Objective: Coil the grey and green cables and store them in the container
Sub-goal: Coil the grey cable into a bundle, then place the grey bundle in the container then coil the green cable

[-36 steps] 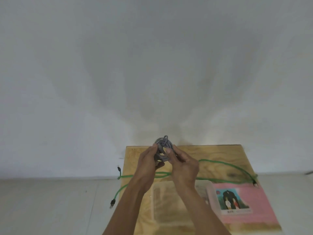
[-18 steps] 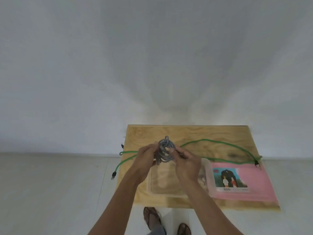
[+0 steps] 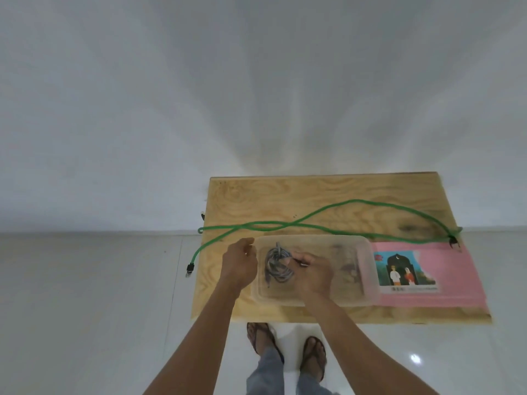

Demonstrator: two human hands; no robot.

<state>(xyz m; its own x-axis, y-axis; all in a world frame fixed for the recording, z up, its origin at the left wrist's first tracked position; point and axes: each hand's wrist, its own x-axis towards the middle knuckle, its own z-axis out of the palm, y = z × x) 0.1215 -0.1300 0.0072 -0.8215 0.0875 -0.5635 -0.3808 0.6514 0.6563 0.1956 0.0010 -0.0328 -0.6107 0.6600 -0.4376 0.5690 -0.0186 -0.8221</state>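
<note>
Your right hand point(image 3: 312, 273) reaches down inside the clear container point(image 3: 368, 280), fingertips pinching the grey cable point(image 3: 278, 263) coil, which lies in the container's left part, just left of that hand. Your left hand point(image 3: 239, 263) sits at the container's left rim, fingers loosely curled; whether it grips the rim, I cannot tell. Press the coil flat before you let go, so the loops do not spring apart. The green cable point(image 3: 328, 229) lies uncoiled on the tabletop point(image 3: 356, 192), beyond both hands, one plug hanging off the edge to your left.
</note>
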